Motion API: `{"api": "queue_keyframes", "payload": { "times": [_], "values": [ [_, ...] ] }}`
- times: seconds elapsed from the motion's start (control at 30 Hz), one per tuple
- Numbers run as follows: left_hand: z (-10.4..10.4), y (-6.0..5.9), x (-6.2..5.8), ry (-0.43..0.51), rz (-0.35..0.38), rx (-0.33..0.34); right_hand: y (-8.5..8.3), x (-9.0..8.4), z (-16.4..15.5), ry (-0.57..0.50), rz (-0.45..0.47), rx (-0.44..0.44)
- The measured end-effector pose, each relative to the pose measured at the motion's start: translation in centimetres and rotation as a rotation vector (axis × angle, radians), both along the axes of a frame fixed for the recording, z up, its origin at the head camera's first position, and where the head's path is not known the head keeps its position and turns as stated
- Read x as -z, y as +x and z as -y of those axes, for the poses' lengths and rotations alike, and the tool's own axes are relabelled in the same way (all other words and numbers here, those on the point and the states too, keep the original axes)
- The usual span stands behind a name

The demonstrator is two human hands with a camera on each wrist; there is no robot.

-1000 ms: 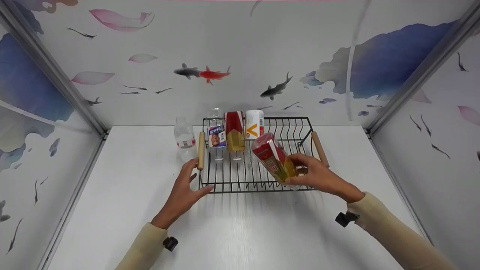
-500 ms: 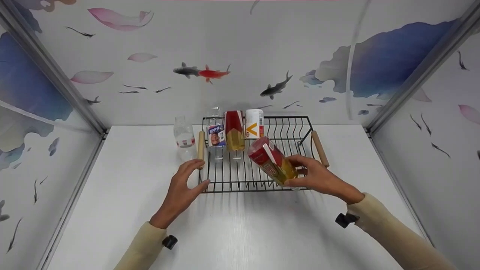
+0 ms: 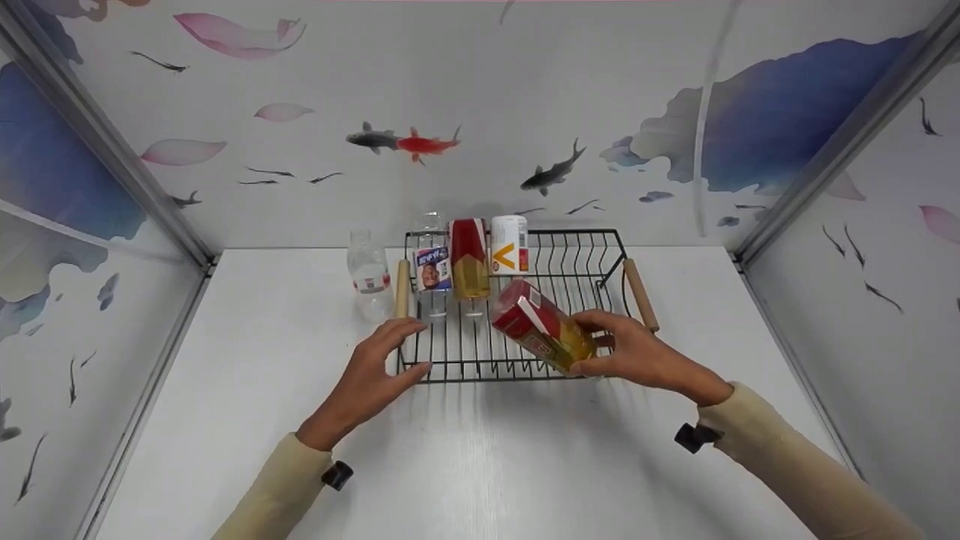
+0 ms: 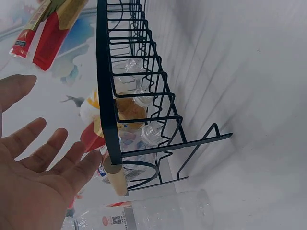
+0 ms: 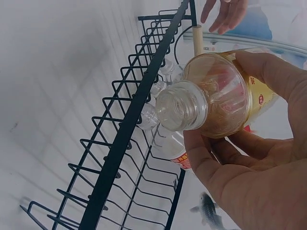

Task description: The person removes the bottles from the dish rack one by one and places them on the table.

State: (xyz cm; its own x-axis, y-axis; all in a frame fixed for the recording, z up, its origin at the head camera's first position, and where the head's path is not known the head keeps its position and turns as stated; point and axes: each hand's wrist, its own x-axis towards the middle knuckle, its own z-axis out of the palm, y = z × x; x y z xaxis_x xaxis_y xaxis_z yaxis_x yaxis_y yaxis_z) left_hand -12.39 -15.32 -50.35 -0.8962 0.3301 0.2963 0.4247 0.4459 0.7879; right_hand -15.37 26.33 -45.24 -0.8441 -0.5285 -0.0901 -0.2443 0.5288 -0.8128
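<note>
My right hand [image 3: 600,346] grips a bottle [image 3: 541,326] with a red label and amber liquid. The bottle is tilted over the front right of a black wire rack [image 3: 510,379], its base pointing up and left. In the right wrist view its capless neck [image 5: 178,106] faces the camera above the rack's wires [image 5: 139,110], with my fingers [image 5: 225,158] curled round it. My left hand [image 3: 379,360] hovers with relaxed fingers at the rack's front left corner, beside the left wooden handle [image 3: 402,289]. In the left wrist view its fingers [image 4: 53,153] are straight, close to that handle [image 4: 115,175].
Three bottles stand neck-down in the rack's back left: a clear one with a blue label [image 3: 433,271], a red and amber one [image 3: 469,259] and a white one with an orange mark [image 3: 509,246]. A clear bottle [image 3: 369,274] stands on the white table left of the rack. Walls enclose three sides.
The held bottle has tipped lower and a little further left over the rack. My left hand's fingers have shifted slightly right, towards the near end of the left handle.
</note>
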Motion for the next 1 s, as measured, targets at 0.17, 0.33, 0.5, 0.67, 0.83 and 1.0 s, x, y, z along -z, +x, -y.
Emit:
{"api": "queue_keyframes", "payload": {
  "times": [0.17, 0.33, 0.5, 0.67, 0.83, 1.0],
  "values": [
    [-0.1, -0.3, -0.7, 0.007, 0.059, 0.05, -0.1, 0.0, -0.1, -0.002, 0.005, -0.024],
    [-0.2, -0.2, -1.2, 0.008, 0.113, 0.097, -0.1, 0.0, 0.0, 0.005, -0.003, -0.045],
    [-0.6, -0.4, -1.8, 0.008, 0.19, 0.132, 0.0, -0.1, 0.2, 0.033, -0.005, -0.049],
    [-1.1, -0.7, -2.6, 0.004, 0.29, 0.187, 0.2, -0.2, 0.4, 0.06, -0.024, -0.067],
    [-1.6, -1.0, -3.2, 0.024, 0.412, 0.245, 0.4, -0.2, 0.5, 0.088, -0.046, -0.098],
    [-2.2, -1.2, -3.7, 0.075, 0.478, 0.272, 0.6, -0.3, 0.5, 0.093, -0.08, -0.136]
  ]
}}
